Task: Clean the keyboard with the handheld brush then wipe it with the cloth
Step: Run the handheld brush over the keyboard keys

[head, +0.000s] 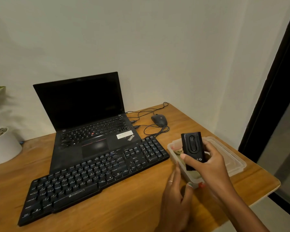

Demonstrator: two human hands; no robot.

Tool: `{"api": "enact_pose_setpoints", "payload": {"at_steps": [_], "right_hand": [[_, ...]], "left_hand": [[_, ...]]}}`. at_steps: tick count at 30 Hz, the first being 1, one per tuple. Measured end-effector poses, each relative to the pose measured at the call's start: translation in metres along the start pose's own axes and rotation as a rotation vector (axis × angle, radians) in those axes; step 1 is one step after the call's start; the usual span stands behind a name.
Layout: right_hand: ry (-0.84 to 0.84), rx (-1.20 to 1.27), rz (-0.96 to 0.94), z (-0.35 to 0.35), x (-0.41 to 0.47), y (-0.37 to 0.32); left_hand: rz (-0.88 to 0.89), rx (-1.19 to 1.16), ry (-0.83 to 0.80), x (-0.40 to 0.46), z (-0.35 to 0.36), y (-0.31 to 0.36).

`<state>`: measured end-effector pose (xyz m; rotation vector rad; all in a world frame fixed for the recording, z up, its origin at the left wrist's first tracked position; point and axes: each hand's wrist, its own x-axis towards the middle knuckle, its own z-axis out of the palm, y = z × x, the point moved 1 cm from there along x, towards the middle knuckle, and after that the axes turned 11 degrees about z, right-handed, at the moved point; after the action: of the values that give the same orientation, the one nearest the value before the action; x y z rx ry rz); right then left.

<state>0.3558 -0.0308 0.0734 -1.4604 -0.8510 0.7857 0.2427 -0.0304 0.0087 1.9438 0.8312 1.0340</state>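
Far to the left of your hands, a white pot (4, 146) with pebbles on top stands at the edge of the wooden worktop (124, 208), with blurred green leaves above it. Nearer, still well left of your hands, an open black laptop (89, 118) with a dark screen sits against the wall. The black keyboard (90, 178) lies diagonally in front of it, its upper edge overlapping the laptop's front, its right end just left of your hands. Behind that end, beyond your hands, a black mouse (159, 120) rests among loose black cables.

Your left hand (176, 198) rests with fingers straight and relaxed against the near left side of a clear plastic container (177, 158), the thumb touching its front corner; it holds nothing. A thin ring shows on one finger. The container stands just right of the keyboard, and a clear lid (231, 158) lies under or beside it on the far right; you cannot tell which.

Your right hand (211, 163) grips the handheld brush (192, 149), a black rectangular case with an oval slider on its face, held upright over the container, with your thumb across its lower front. No bristles show. Something pale green lies inside the container beneath the case, possibly the cloth; too hidden to tell.
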Motion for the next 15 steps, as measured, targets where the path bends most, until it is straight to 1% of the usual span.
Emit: {"api": "enact_pose_setpoints", "payload": {"at_steps": [3, 8, 10, 12, 15], "right_hand": [[-0.097, 0.101, 0.041, 0.005, -0.013, -0.004], [-0.263, 0.264, 0.125, 0.012, -0.034, -0.004], [-0.271, 0.244, 0.127, 0.012, -0.039, -0.001], [-0.247, 0.249, 0.157, 0.009, -0.043, 0.0], [-0.27, 0.314, 0.209, 0.01, -0.048, 0.005]], "left_hand": [[0.03, -0.035, 0.03, 0.0, 0.0, -0.001], [0.047, -0.067, 0.147, -0.001, -0.006, -0.003], [0.061, -0.077, 0.154, -0.004, -0.009, -0.005], [0.094, -0.066, 0.123, -0.007, -0.013, -0.003], [0.1, 0.022, 0.119, -0.013, -0.027, -0.004]]}}
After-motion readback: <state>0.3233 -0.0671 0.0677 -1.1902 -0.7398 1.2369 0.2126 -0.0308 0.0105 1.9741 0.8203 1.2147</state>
